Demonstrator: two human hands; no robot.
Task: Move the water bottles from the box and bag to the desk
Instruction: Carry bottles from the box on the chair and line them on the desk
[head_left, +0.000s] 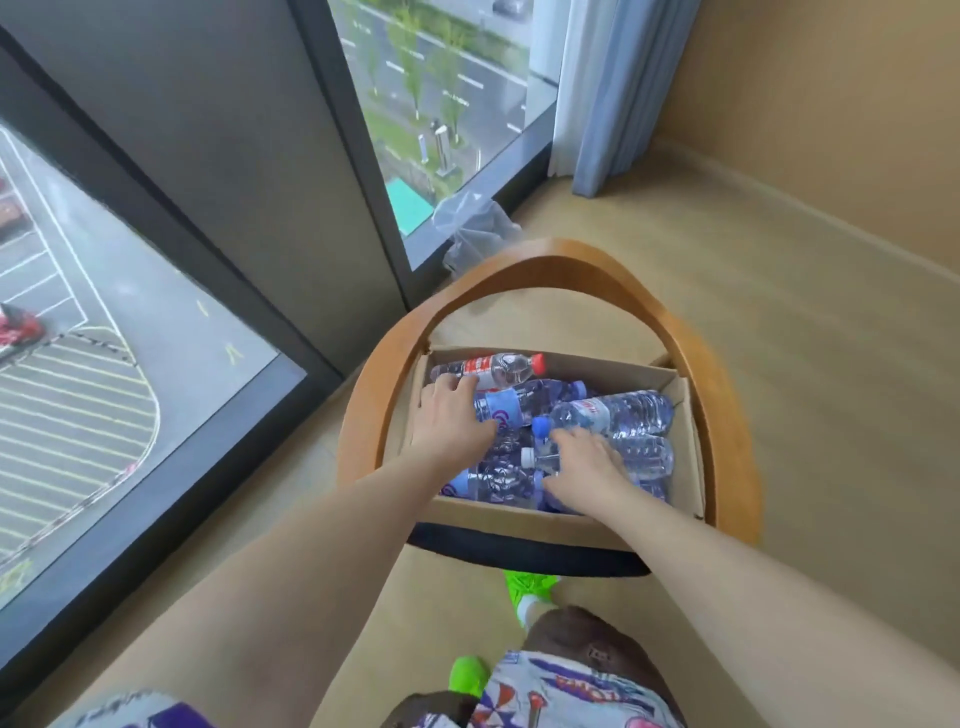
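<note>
Cardboard box (685, 441) holds bottles (613, 410); left hand (452, 415) grips one, right hand (584, 467) lies spread on another.

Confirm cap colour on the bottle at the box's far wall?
Red cap, seen in the head view.

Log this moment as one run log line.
left hand: on blue-label clear plastic bottle | right hand: on white-capped clear bottle | brown cardboard box: bottles inside

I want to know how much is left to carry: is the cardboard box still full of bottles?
Fairly full. Several water bottles lie on their sides in the cardboard box, covering its bottom.
</note>
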